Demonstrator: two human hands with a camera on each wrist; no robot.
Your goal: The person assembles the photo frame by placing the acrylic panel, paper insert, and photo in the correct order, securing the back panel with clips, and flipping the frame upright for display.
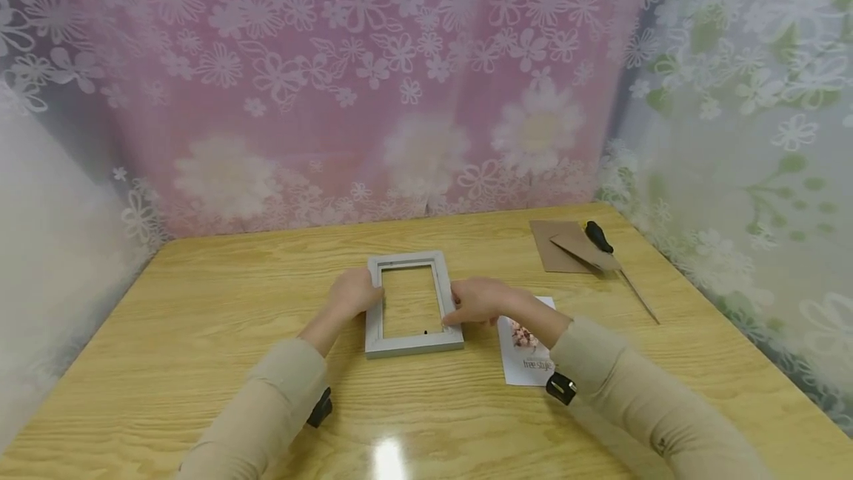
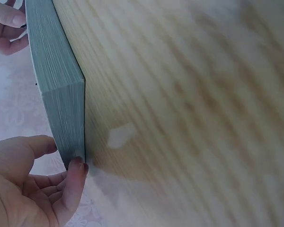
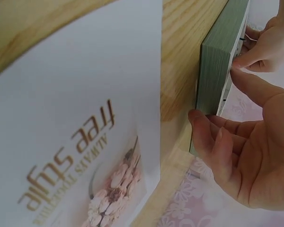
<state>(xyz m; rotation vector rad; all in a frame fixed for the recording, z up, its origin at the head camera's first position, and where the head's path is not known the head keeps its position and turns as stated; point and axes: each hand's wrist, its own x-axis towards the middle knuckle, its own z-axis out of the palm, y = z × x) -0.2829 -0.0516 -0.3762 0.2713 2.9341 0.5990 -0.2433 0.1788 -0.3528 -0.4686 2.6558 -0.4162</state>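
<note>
A grey-white picture frame (image 1: 413, 344) lies on the wooden table, its opening showing bare tabletop and a small dark tab on the near inner edge. On its left side my left hand (image 1: 352, 292) grips the bar, thumb over the inner edge. My right hand (image 1: 480, 300) holds the opposite bar; in the right wrist view its fingers (image 3: 221, 150) curl along the outer side and the thumb lies on the upper edge. Both wrist views show the frame's thick grey-green side (image 2: 66, 113). Just right of the frame, partly under my right forearm, lies a printed picture sheet (image 1: 516, 370).
At the back right, a brown backing board (image 1: 549, 254) lies flat with a second brown piece (image 1: 580, 249) across it. A screwdriver with a black handle (image 1: 598, 236) lies beside them, its long shaft pointing toward me. Flowered curtains (image 1: 400, 95) enclose the table.
</note>
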